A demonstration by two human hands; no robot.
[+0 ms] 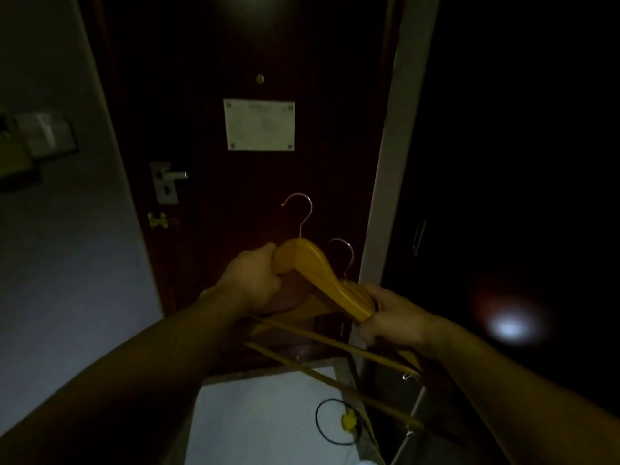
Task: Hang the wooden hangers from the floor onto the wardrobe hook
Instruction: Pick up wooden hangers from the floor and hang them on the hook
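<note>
Evidently the left hand (255,280) and right hand (392,313) each grip an end of the stacked yellow wooden hangers with metal hooks (322,273), likely steadying both for hanging

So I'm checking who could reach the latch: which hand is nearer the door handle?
Left. The left hand is below and to the right of the door handle, gripping a hanger. The right hand is farther right, by the door's edge.
</note>
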